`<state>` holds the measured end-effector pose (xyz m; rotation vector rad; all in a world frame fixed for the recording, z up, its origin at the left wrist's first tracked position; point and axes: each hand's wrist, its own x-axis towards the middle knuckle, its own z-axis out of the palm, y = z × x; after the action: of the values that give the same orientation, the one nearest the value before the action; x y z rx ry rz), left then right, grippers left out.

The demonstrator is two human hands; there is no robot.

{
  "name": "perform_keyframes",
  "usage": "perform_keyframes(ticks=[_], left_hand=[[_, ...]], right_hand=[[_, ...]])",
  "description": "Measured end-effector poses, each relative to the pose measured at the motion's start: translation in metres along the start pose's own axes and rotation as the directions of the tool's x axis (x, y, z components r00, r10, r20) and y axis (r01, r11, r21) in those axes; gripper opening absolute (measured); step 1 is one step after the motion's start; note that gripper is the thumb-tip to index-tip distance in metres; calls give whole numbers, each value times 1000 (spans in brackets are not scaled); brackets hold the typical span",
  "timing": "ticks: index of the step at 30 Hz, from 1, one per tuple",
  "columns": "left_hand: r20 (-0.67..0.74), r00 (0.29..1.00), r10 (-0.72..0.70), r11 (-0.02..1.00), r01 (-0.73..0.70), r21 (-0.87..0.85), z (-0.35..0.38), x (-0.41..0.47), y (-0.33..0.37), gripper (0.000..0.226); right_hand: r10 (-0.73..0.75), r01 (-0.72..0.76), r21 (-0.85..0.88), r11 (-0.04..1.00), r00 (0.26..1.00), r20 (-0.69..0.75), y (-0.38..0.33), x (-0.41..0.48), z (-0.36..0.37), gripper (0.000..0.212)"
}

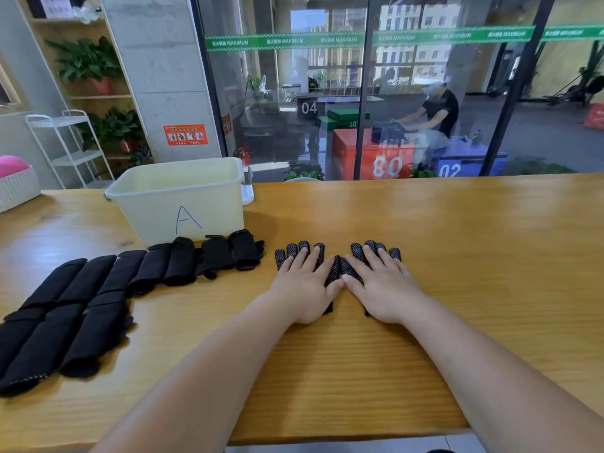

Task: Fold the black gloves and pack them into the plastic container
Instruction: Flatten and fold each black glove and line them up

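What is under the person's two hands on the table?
A black dotted glove lies flat under each: one under the left hand, one under the right hand. Glove fingertips and thumbs poke out; the gloves' palms are covered.

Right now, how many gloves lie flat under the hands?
2: one glove under the left hand, one glove under the right hand, side by side on the table.
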<state>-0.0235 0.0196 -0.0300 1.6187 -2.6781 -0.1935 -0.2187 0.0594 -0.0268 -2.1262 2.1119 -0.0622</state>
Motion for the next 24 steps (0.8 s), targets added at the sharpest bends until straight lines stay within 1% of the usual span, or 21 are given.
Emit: perform_keyframes(ticks=[2,4,5,8,9,10,13,15,17,21,22,24], left_hand=[[36,999,-9,999,8,34,-4,3,-1,79],[57,998,-18,999,16,32,-6,3,-1,78],[27,1000,-15,1000,15,14,-6,2,0,76],[-157,987,20,998,-30,-63,-6,-14,0,66],[-174,984,40,996,-54,-75,-6,-22,-1,65],[-148,987,62,995,-73,-69,-5,-29,-2,66],[9,995,97,995,-97,18,-1,-45,-3,78],[31,995,93,995,-95,38,-2,-44,-3,84],[19,996,90,995,-91,30,-2,-42,-2,84],[-124,985,116,992,-122,-37,-2,-57,-5,79],[-143,981,130,988,-140,-59,-4,-64,-7,78],[-126,980,152,985,-161,-67,-6,-79,-11,77]], right_hand=[[17,-17,-6,1000,1000,6,1,3,-2,71],[29,-29,-5,1000,999,20,0,2,-3,70],[33,-33,10,999,999,10,0,-1,-3,70],[19,-15,50,999,997,-75,3,-19,-4,67],[5,0,47,999,995,-96,5,-27,-4,68],[-11,15,44,999,995,-94,6,-35,-4,69],[-39,39,-4,999,999,-2,6,-48,0,74],[-40,40,-23,999,999,10,4,-47,2,75],[-40,40,-13,999,999,-8,3,-46,3,76],[-75,76,10,997,991,-108,0,-63,0,73],[-91,93,11,996,988,-128,-2,-72,1,74],[-118,121,15,993,986,-120,-7,-86,5,83]])
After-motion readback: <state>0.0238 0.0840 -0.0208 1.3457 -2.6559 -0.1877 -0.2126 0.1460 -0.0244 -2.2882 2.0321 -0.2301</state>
